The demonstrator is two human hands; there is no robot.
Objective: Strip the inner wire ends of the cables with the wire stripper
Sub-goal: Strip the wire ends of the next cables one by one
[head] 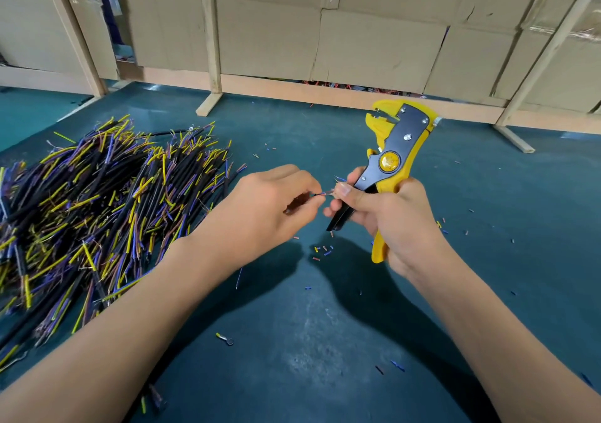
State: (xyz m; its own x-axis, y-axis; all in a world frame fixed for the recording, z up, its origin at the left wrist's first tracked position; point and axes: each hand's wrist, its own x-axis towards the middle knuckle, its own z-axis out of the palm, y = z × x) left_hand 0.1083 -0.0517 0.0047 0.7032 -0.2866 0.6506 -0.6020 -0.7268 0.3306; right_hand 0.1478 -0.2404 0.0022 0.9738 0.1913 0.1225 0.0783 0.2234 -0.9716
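Observation:
My right hand (393, 214) grips the handles of a yellow and black wire stripper (395, 149), whose jaws point up and away from me. My left hand (270, 208) holds a short black cable (300, 198), mostly hidden in its curled fingers. Thin inner wire ends (325, 194) stick out of that cable. The thumb and fingers of my right hand pinch those wire ends. The stripper's jaws are off the wire. A big pile of black cables (97, 208) with yellow, blue and brown inner wires lies at the left.
The work surface is a teal mat (325, 341). Small bits of cut insulation (320, 252) lie under my hands and to the right. A ring terminal (225, 338) lies near the front. A cardboard wall with wooden posts (211, 32) closes the back.

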